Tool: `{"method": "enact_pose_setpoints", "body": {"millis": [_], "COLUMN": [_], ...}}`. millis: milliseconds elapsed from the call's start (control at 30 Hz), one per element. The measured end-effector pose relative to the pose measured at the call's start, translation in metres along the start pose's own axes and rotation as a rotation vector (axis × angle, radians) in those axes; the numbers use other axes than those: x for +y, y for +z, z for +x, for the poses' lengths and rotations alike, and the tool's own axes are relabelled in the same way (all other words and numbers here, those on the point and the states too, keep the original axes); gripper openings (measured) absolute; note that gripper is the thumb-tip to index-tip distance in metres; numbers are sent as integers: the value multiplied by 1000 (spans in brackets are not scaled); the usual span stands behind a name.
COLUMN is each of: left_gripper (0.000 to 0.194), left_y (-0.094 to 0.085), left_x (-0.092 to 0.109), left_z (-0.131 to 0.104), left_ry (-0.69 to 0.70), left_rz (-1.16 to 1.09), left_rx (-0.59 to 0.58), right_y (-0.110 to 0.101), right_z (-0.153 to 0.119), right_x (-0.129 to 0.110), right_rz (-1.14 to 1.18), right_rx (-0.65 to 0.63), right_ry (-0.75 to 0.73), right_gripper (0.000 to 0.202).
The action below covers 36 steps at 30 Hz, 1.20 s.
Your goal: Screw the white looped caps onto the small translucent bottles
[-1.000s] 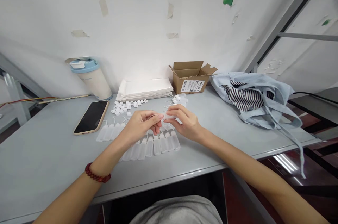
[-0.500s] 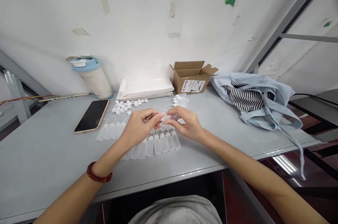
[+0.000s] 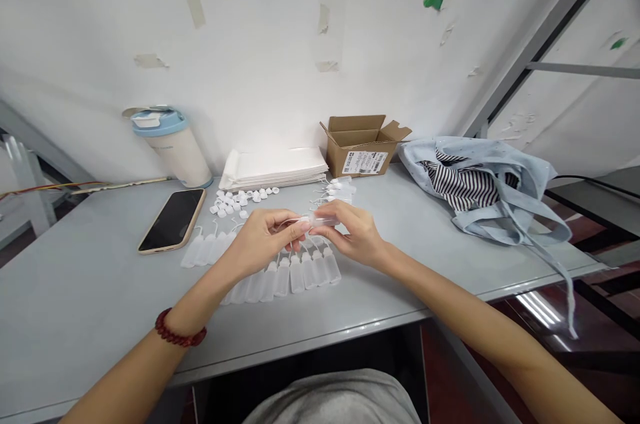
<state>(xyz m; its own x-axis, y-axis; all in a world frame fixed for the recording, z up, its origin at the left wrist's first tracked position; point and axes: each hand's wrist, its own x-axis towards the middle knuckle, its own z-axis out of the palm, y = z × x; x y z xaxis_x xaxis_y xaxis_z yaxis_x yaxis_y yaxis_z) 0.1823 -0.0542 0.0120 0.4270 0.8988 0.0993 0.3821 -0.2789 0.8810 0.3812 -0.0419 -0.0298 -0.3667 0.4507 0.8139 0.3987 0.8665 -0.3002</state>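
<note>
Between my hands is a small translucent plastic bottle (image 3: 325, 221), lying roughly sideways. My right hand (image 3: 357, 232) is closed around its body, thumb below and fingers above. My left hand (image 3: 267, 237) pinches the white nozzle cap (image 3: 304, 219) at the bottle's neck; a thin tube runs from the cap into the fingers, which partly hide it. Just below my hands lies a row of similar bottles (image 3: 297, 275) with white tops and thin bent tubes. Another group of bottles (image 3: 203, 248) is left of my left hand, partly covered by it.
Loose white caps (image 3: 233, 203) lie behind my left hand. A few bottles (image 3: 343, 191) rest before an open cardboard box (image 3: 360, 147). White envelopes (image 3: 275, 167), a phone (image 3: 171, 221), a tumbler (image 3: 175, 151) and a light blue cloth bag (image 3: 533, 177) are on the table.
My left hand has shifted slightly and its thumb sits a little lower, so the white cap at the bottle's neck shows more. My right hand keeps its grip on the bottle.
</note>
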Motion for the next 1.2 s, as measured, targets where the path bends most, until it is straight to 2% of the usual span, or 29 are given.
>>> {"method": "enact_pose_setpoints", "body": {"millis": [100,267,333,567,667,767,900,967,1067,1200], "left_gripper": [28,23,23,30,31,36,42,42,40,32], "left_y": [1,6,7,3,1,-2,-4,-3,0,7], "left_x": [0,-6,-7,-2,-1,-2,-5,-5,-1,1], "left_z": [-1,0,0,0,1,3,4,4,1,-1], "left_ry": [66,308,342,108,53,-1,-86,-88,-34,78], "left_rz": [62,232,282,51,6,-38,-174,-221,-154,17], "left_rx": [22,105,129,39,44,66,-20,-46,5,103], "right_y": [-2,-8,-9,-8,-8,-10,-11,-10,-10,-13], "right_z": [1,8,11,9,9,9,8,7,6,9], "right_x": [-1,-5,-6,-2,-1,1,2,2,1,-1], "right_rz": [71,293,342,338,328,299,215,165,121,222], "right_rx": [-42,-126,-150,-116,-98,-36,15,18,3,-57], "right_ry": [88,341,424,422,428,362,225,189,195,359], "right_gripper": [18,20,21,21,25,22,17,16,18,27]}}
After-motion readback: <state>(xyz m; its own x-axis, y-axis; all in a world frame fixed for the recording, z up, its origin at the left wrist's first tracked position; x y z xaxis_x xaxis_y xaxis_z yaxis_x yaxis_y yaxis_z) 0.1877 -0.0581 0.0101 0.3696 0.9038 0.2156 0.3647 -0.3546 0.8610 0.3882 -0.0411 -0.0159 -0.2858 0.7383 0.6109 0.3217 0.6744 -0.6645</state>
